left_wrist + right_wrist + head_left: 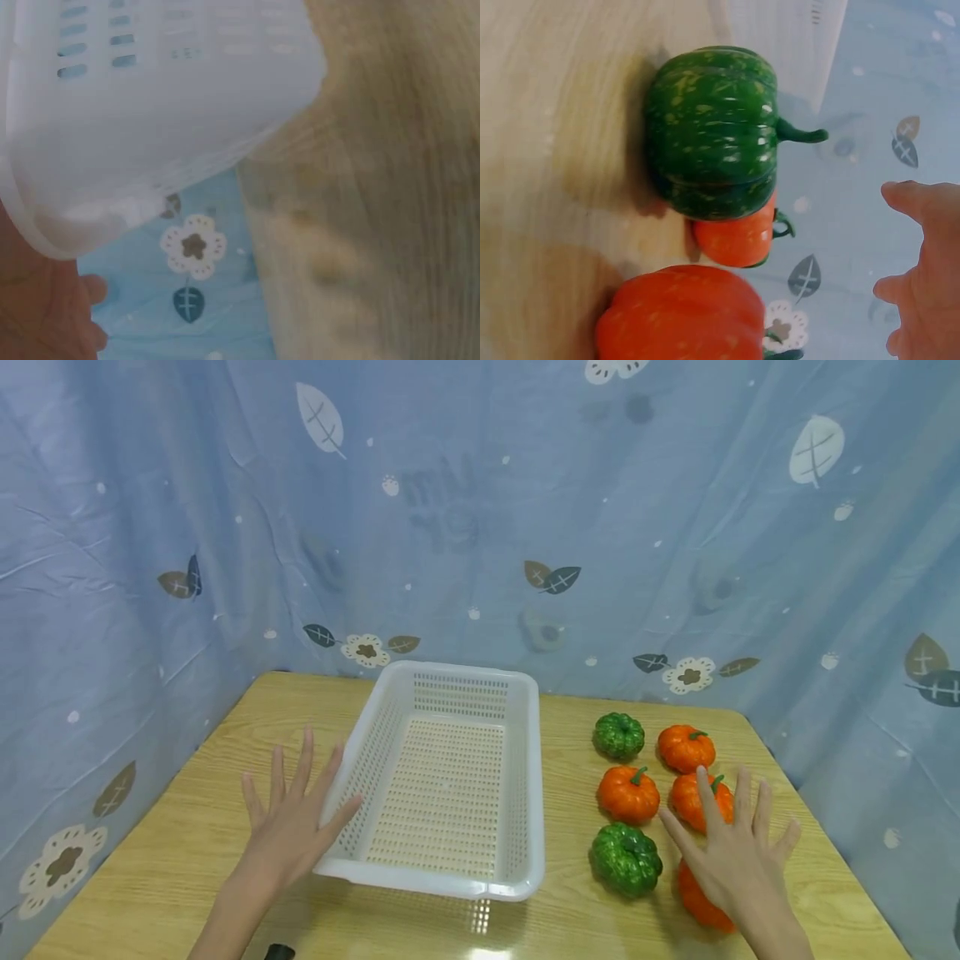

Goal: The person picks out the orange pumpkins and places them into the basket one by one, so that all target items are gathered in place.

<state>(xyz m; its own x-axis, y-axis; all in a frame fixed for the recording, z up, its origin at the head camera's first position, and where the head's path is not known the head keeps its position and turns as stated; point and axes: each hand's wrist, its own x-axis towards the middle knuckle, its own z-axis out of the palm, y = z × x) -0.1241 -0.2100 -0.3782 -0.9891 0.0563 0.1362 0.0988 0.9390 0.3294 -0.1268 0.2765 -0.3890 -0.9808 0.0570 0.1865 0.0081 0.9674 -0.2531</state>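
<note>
My left hand (pixel 288 827), fingers spread, is at the left side of a white plastic basket (pixel 536 793) with perforated walls; whether it touches the rim I cannot tell. The left wrist view shows part of that hand (pixel 41 300) beside the basket's corner. Over on the right, my right hand (pixel 738 860) hovers with spread fingers, holding nothing. It partly hides an orange pumpkin (pixel 697 902) and another orange pumpkin (pixel 690 802). To its left sit a green pumpkin (pixel 626 860) and an orange pumpkin (pixel 628 795). Farther back are a green pumpkin (pixel 618 736) and an orange pumpkin (pixel 684 748).
Everything stands on a wood-grain table (pixel 570 927). A blue patterned curtain (pixel 480 527) hangs along the back and both sides. A small black object (pixel 280 952) lies at the front edge, near the left forearm.
</note>
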